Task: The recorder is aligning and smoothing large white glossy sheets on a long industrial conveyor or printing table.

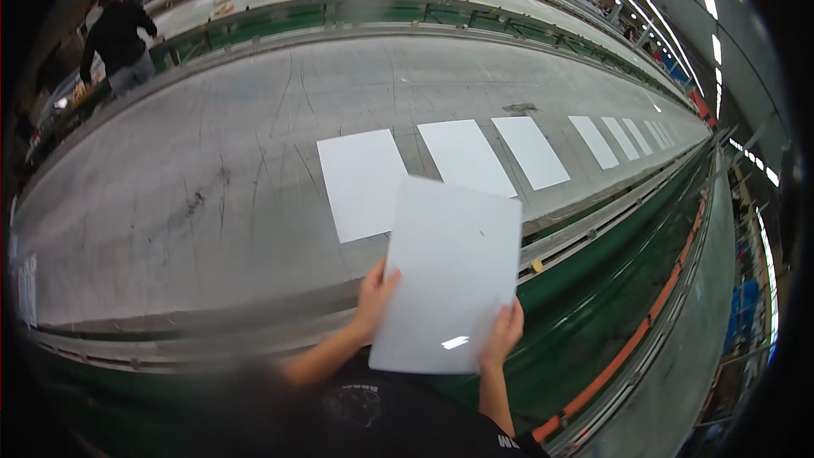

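Between my two hands I hold a white rectangular sheet [449, 271], tilted up in front of me, with a small dark mark and a bright glare spot on its face. My left hand [373, 301] grips its left edge, thumb on the front. At the lower right edge my right hand [503, 332] is closed on it too, fingers partly hidden behind. Just beyond, a white sheet [360, 182] lies flat on the long grey table [170, 203]. Beside it are a second sheet [466, 153] and a third sheet [531, 151].
Several more sheets [593, 141] continue in a row toward the far right. A rail [610, 195] and an orange pipe [632, 348] run along the table's near side above green sheeting [585, 288]. A person in black [120, 41] stands at the far left.
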{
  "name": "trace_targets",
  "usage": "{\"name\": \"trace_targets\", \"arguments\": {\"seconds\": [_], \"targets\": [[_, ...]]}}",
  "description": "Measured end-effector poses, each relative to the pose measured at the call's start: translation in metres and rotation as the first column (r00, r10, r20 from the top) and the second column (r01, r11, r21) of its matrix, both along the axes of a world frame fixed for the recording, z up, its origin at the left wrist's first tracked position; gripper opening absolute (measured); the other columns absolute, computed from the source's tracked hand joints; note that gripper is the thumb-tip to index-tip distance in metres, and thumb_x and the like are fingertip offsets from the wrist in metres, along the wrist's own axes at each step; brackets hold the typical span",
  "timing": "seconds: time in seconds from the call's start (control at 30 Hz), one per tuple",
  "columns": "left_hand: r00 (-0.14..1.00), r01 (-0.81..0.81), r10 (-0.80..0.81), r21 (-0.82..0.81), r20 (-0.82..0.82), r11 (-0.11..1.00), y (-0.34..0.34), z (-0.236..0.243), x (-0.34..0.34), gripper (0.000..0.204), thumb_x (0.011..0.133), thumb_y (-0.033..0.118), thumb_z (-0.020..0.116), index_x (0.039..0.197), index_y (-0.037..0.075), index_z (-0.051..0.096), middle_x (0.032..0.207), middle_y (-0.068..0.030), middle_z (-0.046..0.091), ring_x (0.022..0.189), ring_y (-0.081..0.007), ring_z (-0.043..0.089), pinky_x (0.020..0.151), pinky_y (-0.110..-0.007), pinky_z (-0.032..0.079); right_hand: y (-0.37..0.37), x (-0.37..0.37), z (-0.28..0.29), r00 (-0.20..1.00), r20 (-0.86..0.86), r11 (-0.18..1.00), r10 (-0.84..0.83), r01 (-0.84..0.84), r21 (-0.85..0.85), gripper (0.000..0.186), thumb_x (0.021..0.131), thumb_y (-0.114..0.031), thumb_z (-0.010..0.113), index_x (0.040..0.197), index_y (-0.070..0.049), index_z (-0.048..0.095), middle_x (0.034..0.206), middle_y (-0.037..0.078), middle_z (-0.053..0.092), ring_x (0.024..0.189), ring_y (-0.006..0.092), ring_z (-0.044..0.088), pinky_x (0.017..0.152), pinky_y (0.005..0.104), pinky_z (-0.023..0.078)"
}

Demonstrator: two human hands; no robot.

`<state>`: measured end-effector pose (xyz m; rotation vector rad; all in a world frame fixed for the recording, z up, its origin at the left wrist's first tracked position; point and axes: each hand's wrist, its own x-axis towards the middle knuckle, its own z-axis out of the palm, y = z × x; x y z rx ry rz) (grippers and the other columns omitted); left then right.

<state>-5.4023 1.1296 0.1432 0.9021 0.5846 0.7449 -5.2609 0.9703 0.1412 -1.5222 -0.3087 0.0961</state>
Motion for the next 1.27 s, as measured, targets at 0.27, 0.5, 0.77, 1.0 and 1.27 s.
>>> {"name": "trace_targets", "arguments": {"seconds": [0.27, 0.5, 0.77, 1.0, 1.27], "targets": [[0.517, -0.486, 0.531, 0.281, -0.671, 0.828, 0.200, -0.077, 0.063, 0.072, 0.076, 0.045, 0.051, 0.118, -0.009, 0.027, 0.092, -0.0151, 0.043, 0.081, -0.0235, 0.050, 0.078, -0.029, 0.038, 0.239, 0.104, -0.086, 0.924, -0.065, 0.908, 0.377, -0.383, -0.171, 0.040, 0.080, -0.017, 0.050, 0.111, 0.007, 0.042, 0.113, 0.017, 0.045, 0.106, 0.0240, 0.042, 0.090, 0.0311, 0.031], [0.190, -0.397, 0.469, 0.369, -0.863, 0.840, 0.275, -0.126, 0.082, 0.071, 0.073, 0.046, 0.054, 0.096, -0.017, 0.032, 0.111, -0.0263, 0.023, 0.093, -0.0385, 0.048, 0.072, -0.039, 0.045, 0.367, 0.120, -0.143, 0.917, 0.055, 0.651, 0.395, -0.237, -0.721, 0.051, 0.070, -0.032, 0.059, 0.110, -0.003, 0.047, 0.106, 0.017, 0.045, 0.101, 0.0293, 0.042, 0.088, 0.0392, 0.030], [0.171, -0.082, 0.332, 0.323, -0.928, 0.943, 0.295, -0.139, 0.066, 0.084, 0.072, 0.062, 0.038, 0.095, -0.019, 0.048, 0.105, -0.0334, 0.045, 0.103, -0.0397, 0.041, 0.091, -0.043, 0.022, 0.390, 0.121, -0.148, 0.926, -0.069, 0.382, 0.372, -0.221, -0.897, 0.049, 0.068, -0.045, 0.056, 0.100, -0.008, 0.050, 0.103, 0.023, 0.043, 0.097, 0.0377, 0.042, 0.082, 0.0440, 0.035], [0.748, -0.157, 0.258, 0.216, -0.611, 0.964, 0.295, -0.097, 0.057, 0.052, 0.075, 0.032, 0.057, 0.114, 0.001, 0.041, 0.114, -0.0139, 0.045, 0.104, -0.0257, 0.044, 0.086, -0.034, 0.035, 0.388, 0.119, -0.122, 0.916, -0.199, 0.309, 0.349, -0.313, -0.898, 0.052, 0.070, -0.045, 0.054, 0.106, -0.009, 0.048, 0.106, 0.020, 0.044, 0.100, 0.0347, 0.042, 0.085, 0.0434, 0.033], [0.745, -0.183, 0.473, 0.537, -0.471, 0.823, 0.242, -0.091, 0.077, 0.047, 0.078, 0.012, 0.055, 0.119, 0.000, 0.035, 0.116, -0.0104, 0.043, 0.104, -0.0199, 0.043, 0.087, -0.029, 0.032, 0.353, 0.152, -0.109, 0.810, -0.340, 0.521, 0.478, -0.573, -0.633, 0.062, 0.072, -0.049, 0.049, 0.111, -0.002, 0.042, 0.109, 0.023, 0.045, 0.109, 0.0352, 0.037, 0.087, 0.0396, 0.033]]}}
